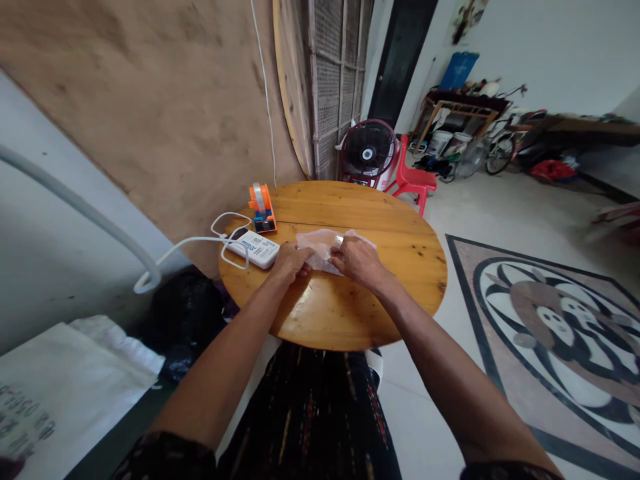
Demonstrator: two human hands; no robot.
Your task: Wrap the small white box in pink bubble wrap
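On the round, varnished wooden table (325,320), near its middle, lies a thin, crinkled, translucent plastic film (320,241). The left hand (290,261) pinches the film's left edge; the right hand (359,259), fingers curled, pinches its right part. Toward the table's left rim sit a smooth, white, rounded-corner slab (261,249) with a looped cable (234,215) and, farther back, an angular orange tape dispenser (272,212)

Home interior, electric fan (367,154), red plastic chair (419,179), bicycle (501,152)
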